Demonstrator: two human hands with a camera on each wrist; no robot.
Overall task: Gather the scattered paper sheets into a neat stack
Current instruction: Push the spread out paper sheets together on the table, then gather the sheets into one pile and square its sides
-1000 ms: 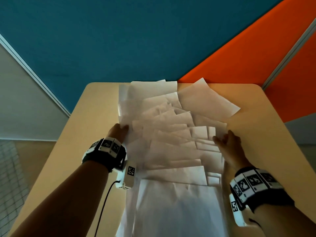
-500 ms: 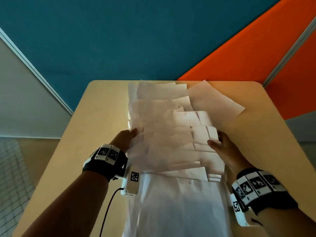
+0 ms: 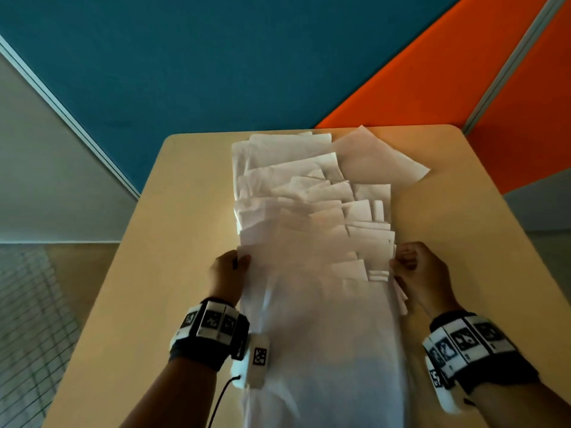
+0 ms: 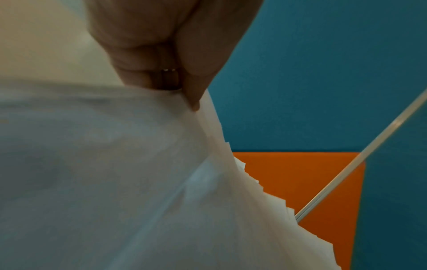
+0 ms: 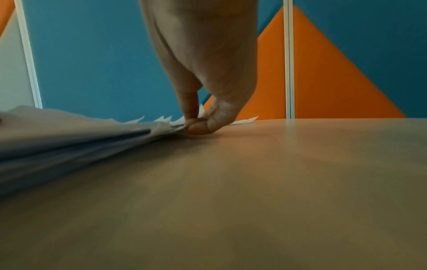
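Observation:
Several white paper sheets (image 3: 309, 217) lie overlapped in a long fan down the middle of the beige table (image 3: 160, 242). My left hand (image 3: 230, 270) pinches the fan's left edge, thumb on top; in the left wrist view the left hand (image 4: 184, 87) has curled fingers on the paper sheets (image 4: 115, 182). My right hand (image 3: 411, 267) grips the right edge with curled fingers; in the right wrist view the right hand (image 5: 196, 122) pinches the paper sheets (image 5: 80, 131) between thumb and forefinger at table level. One skewed sheet (image 3: 377, 159) sticks out at the far right.
Blue (image 3: 216, 57) and orange (image 3: 417, 81) partition panels stand right behind the table's far edge. Bare tabletop lies on both sides of the papers. A cable (image 3: 222, 396) hangs from my left wrist device near the front edge.
Both hands have slid toward me along the paper edges and squeezed inward, so the fan is narrower and its sides straighter. The hands now pinch the edges.

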